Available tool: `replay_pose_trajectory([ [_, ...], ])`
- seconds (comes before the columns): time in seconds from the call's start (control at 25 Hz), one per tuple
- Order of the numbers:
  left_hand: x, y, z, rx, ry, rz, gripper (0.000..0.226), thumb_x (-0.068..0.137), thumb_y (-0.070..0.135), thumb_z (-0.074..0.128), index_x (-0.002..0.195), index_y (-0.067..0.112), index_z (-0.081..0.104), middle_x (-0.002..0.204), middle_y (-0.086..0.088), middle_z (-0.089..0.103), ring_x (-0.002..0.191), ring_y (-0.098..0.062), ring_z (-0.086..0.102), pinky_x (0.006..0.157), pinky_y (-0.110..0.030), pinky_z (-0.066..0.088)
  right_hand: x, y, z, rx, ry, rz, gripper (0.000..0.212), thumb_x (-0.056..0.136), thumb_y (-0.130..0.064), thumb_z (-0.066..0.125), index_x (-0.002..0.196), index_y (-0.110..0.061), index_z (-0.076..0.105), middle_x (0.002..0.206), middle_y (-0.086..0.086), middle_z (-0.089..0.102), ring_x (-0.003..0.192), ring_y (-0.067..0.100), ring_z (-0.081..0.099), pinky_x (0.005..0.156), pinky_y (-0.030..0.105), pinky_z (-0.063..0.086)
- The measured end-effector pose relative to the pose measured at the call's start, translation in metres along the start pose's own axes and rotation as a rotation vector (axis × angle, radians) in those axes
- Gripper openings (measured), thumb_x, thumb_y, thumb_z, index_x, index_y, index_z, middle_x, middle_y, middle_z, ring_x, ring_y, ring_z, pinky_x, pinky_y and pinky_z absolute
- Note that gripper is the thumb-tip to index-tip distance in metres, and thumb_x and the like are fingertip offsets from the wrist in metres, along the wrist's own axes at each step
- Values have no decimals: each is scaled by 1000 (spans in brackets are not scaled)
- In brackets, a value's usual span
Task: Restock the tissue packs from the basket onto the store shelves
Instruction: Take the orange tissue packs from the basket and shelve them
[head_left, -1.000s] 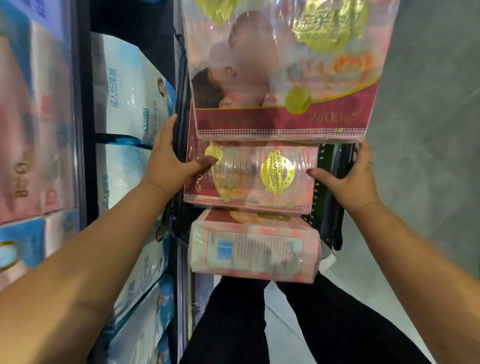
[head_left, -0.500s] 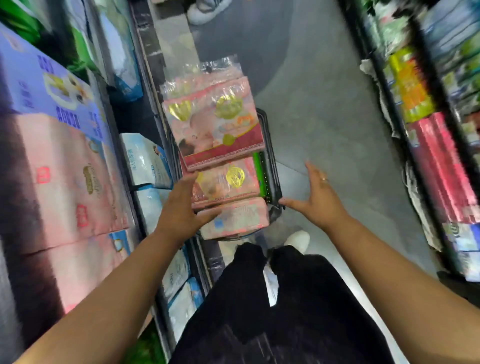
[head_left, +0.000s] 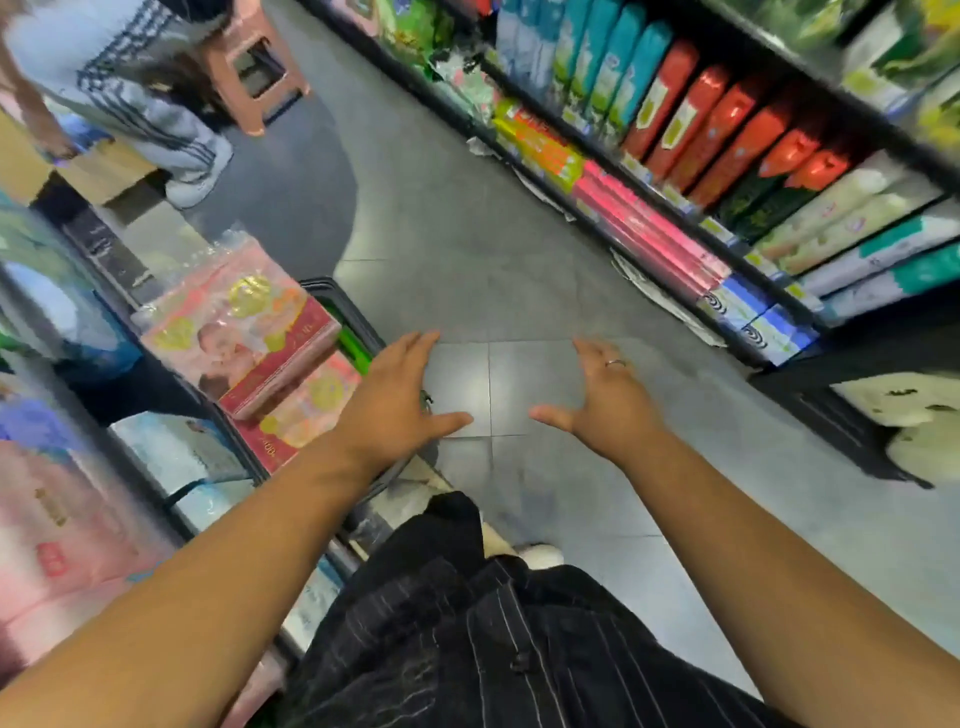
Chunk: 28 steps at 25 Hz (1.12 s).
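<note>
A black basket (head_left: 332, 296) with a green handle stands on the floor at the left, against the left shelves. A large pink and red tissue pack (head_left: 239, 327) lies on top of it, with a second pink pack (head_left: 306, 410) under it. My left hand (head_left: 395, 400) hovers open just right of the packs, fingers spread, touching nothing. My right hand (head_left: 602, 400), with a ring on it, is open over the bare floor. Both palms face each other about a pack's width apart.
The left shelves (head_left: 62, 499) hold pink and blue tissue packs. The right shelves (head_left: 727, 171) carry red, blue, pink and green packs. Grey tiled aisle floor (head_left: 467, 249) runs between. Another person (head_left: 130, 104) and a pink stool (head_left: 254, 67) are at the far end.
Both hands have let go of the pack in the basket and drawn back and to the right. The view has risen and swung right, away from the basket toward the aisle.
</note>
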<state>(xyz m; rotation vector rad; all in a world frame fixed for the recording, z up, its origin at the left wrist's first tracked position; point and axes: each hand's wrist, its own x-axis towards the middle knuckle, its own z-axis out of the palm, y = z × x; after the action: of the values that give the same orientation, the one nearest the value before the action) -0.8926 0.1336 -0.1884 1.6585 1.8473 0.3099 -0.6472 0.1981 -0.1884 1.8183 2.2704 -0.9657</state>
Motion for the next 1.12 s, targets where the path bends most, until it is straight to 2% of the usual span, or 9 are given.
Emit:
replay_pose_trajectory([
  [0.28, 31, 181, 90, 256, -228, 358, 105, 73, 60, 71, 153, 21, 14, 157, -10, 19, 144, -27, 19, 117, -41, 22, -130, 157, -53, 63, 236, 328, 109, 69, -77, 61, 153, -24, 17, 156, 10, 25, 141, 31, 27, 115, 43, 25],
  [0.48, 47, 316, 162, 427, -328, 691, 105, 73, 57, 72, 153, 21, 14, 159, -11, 16, 147, -27, 13, 120, -38, 11, -220, 252, -69, 88, 398, 597, 105, 71, -80, 54, 152, -24, 19, 156, 11, 26, 140, 31, 29, 115, 42, 24],
  [0.64, 44, 424, 236, 532, -462, 947, 106, 74, 61, 69, 154, 22, 12, 159, -12, 14, 147, -28, 12, 120, -41, 13, -290, 319, -73, 217, 488, 856, 105, 72, -80, 54, 153, -26, 15, 159, 9, 19, 144, 30, 22, 118, 47, 19],
  [0.88, 23, 574, 346, 597, -641, 1283, 106, 73, 63, 68, 154, 26, 11, 160, -7, 12, 148, -24, 9, 120, -39, 11, -369, 401, -82, 351, 583, 1210, 105, 73, -80, 54, 153, -27, 13, 159, 8, 19, 143, 30, 22, 117, 48, 20],
  [1.0, 1, 645, 399, 637, -694, 1513, 106, 71, 64, 70, 153, 21, 19, 157, -13, 21, 145, -32, 20, 118, -43, 19, -412, 436, -81, 423, 674, 1391, 104, 73, -80, 54, 153, -27, 15, 158, 8, 20, 143, 30, 25, 117, 47, 21],
  [1.12, -36, 703, 443, 698, -762, 1664, 104, 74, 67, 64, 153, 25, 11, 158, -9, 16, 146, -29, 16, 118, -42, 19, -455, 460, -76, 499, 696, 1540, 103, 74, -80, 51, 153, -28, 13, 159, 7, 17, 144, 29, 22, 118, 47, 20],
])
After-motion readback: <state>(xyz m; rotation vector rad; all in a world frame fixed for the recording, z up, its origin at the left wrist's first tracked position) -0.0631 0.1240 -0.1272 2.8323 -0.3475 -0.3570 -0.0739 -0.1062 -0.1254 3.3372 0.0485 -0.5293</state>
